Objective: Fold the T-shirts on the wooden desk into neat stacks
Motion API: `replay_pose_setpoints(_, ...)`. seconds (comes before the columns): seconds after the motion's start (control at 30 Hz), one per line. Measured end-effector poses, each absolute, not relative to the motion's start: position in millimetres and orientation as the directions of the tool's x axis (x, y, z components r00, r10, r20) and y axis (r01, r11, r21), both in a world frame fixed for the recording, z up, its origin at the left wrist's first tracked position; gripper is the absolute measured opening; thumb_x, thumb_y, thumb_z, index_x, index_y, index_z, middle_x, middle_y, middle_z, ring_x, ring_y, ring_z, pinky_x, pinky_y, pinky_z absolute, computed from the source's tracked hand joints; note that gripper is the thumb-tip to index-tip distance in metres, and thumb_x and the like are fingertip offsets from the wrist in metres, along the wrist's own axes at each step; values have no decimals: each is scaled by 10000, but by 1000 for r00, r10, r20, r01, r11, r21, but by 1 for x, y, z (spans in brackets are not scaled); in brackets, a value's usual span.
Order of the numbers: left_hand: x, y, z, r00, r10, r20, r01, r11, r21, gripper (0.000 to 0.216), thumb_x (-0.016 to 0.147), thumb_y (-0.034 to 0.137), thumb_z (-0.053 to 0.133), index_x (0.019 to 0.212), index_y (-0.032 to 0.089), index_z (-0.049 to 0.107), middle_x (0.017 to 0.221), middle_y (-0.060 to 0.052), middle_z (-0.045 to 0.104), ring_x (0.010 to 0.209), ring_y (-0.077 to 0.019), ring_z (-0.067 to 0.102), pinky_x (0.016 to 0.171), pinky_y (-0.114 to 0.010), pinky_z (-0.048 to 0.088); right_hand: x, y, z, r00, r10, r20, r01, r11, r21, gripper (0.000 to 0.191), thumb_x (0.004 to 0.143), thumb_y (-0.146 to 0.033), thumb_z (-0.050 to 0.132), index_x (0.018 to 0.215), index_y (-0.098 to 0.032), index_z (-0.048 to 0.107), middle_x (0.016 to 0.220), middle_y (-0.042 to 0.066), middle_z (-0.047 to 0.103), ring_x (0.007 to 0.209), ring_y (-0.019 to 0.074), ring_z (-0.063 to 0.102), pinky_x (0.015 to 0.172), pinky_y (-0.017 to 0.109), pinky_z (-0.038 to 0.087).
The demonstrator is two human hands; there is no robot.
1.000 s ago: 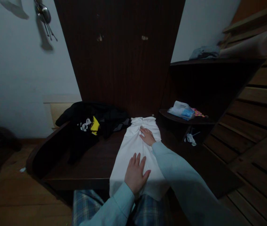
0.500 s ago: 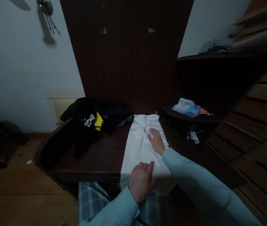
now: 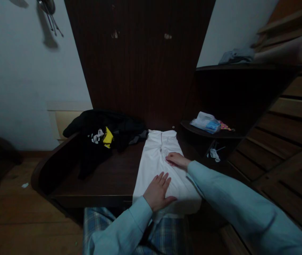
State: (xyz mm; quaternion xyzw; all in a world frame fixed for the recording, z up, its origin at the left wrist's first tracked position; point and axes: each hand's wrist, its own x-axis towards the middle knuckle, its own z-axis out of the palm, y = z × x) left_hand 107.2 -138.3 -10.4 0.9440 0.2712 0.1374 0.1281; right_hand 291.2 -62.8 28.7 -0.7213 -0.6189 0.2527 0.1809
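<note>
White trousers (image 3: 151, 156) lie lengthwise on a dark wooden desk (image 3: 113, 179), waistband at the far end and the near end hanging over the front edge. My left hand (image 3: 158, 191) rests flat on the near part of the cloth, fingers spread and thumb out to the right. Farther up, my right hand (image 3: 177, 160) is closed with its fingertips bent down on the fabric below the fly, seemingly pinching it. Small creases run through the cloth around those fingers.
Black clothing (image 3: 95, 156) with a yellow and white print is heaped at the desk's left. A corner shelf (image 3: 188, 126) on the right holds a plastic packet (image 3: 206, 123). Wooden slats (image 3: 297, 113) stand at far right. Plaid fabric (image 3: 98, 226) shows below the desk.
My right hand has drawn slightly nearer, its outstretched fingers now curled onto the trousers. My left hand has moved from hovering, half curled, to lying spread on the cloth. The view has shifted slightly.
</note>
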Motion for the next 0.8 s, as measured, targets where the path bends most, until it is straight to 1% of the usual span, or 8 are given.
replay_pose_setpoints(0.07, 106, -144, -11, 816, 545, 191, 473, -821, 319, 740, 764, 620, 384, 1311, 126, 311, 1403, -149, 270, 1304, -278, 186, 1035, -446, 230, 297, -48, 43, 103, 970, -219, 841, -202, -503, 230, 791, -286, 456, 675, -134, 584, 629, 51, 632, 559, 123, 576, 530, 210, 425)
replay_pose_setpoints(0.13, 106, -149, -11, 815, 547, 193, 473, -819, 325, 753, 752, 617, 412, 1315, 130, 304, 1408, -143, 262, 1307, -275, 177, 1041, -444, 220, 301, -29, 52, 137, 974, -180, 883, -203, -423, 238, 791, -293, 464, 714, -119, 608, 708, 85, 653, 661, 149, 605, 576, 214, 433)
replay_pose_setpoints(0.27, 105, -151, -10, 812, 557, 175, 474, -804, 360, 759, 737, 616, 439, 1314, 140, 313, 1404, -131, 279, 1305, -273, 186, 1043, -445, 217, 299, 4, 53, 210, 974, -84, 939, -225, -261, 271, 770, -266, 487, 919, -82, 618, 1020, 166, 613, 967, 228, 562, 732, 253, 427)
replay_pose_setpoints(0.37, 104, -150, -8, 805, 569, 169, 477, -789, 387, 738, 742, 605, 445, 1312, 154, 321, 1399, -120, 294, 1303, -267, 194, 1042, -445, 219, 292, 18, 45, 235, 970, -60, 952, -242, -189, 347, 772, -286, 479, 1030, -84, 592, 1105, 173, 576, 1027, 250, 535, 769, 279, 425)
replay_pose_setpoints(0.53, 104, -151, -10, 797, 579, 172, 473, -775, 418, 729, 744, 615, 428, 1307, 163, 332, 1412, -104, 272, 1305, -263, 191, 1050, -454, 203, 287, 32, 42, 249, 968, -40, 958, -252, -135, 297, 772, -169, 451, 1008, -97, 615, 1098, 170, 585, 1018, 250, 547, 765, 292, 430)
replay_pose_setpoints(0.67, 104, -152, -11, 796, 576, 185, 465, -778, 422, 742, 724, 614, 461, 1308, 176, 326, 1407, -82, 290, 1306, -261, 185, 1051, -454, 199, 295, 38, 47, 251, 968, 0, 960, -249, -129, 333, 819, -128, 362, 1059, -71, 585, 1097, 200, 577, 1017, 252, 549, 765, 308, 427)
replay_pose_setpoints(0.73, 104, -153, -9, 793, 576, 196, 462, -779, 423, 733, 724, 604, 474, 1305, 179, 329, 1397, -76, 312, 1304, -256, 190, 1053, -443, 195, 299, 39, 45, 231, 973, -7, 964, -230, -131, 330, 830, -146, 364, 1065, -61, 579, 1102, 205, 572, 1017, 250, 549, 768, 305, 425)
replay_pose_setpoints(0.8, 104, -153, -8, 788, 580, 207, 463, -780, 421, 720, 729, 594, 475, 1302, 182, 332, 1395, -74, 318, 1304, -252, 189, 1056, -434, 190, 301, 39, 42, 199, 980, -29, 970, -201, -134, 331, 833, -226, 404, 1061, -65, 582, 1118, 198, 565, 1016, 248, 549, 768, 293, 426)
